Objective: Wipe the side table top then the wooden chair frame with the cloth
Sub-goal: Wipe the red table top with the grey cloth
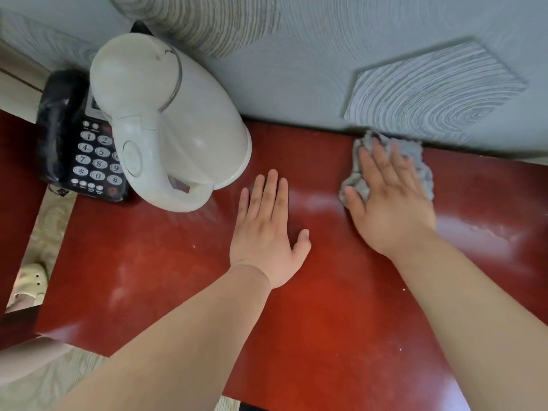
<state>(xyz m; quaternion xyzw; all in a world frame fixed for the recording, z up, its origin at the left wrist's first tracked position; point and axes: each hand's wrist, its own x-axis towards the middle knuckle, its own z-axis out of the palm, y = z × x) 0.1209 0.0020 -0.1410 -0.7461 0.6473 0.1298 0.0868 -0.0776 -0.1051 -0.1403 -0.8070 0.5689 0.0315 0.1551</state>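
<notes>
Two flat hands: right hand [391, 203] atop the cloth [416, 157] (crumpled), left hand [267, 232] apart on side table top [326, 321].

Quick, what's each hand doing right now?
Left hand: open, flat on the table top.
Right hand: open, pressing the grey cloth.

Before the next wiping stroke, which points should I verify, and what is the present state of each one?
1. Right hand pressed flat on the cloth: ok.
2. Cloth lies on the side table top, by the wall: ok.
3. Left hand rests flat on the top, apart from the cloth: ok.
4. Leftward path free: not ok, the kettle and the telephone stand there.
5. Top already clean: not ok, pale smears and small specks show.
</notes>
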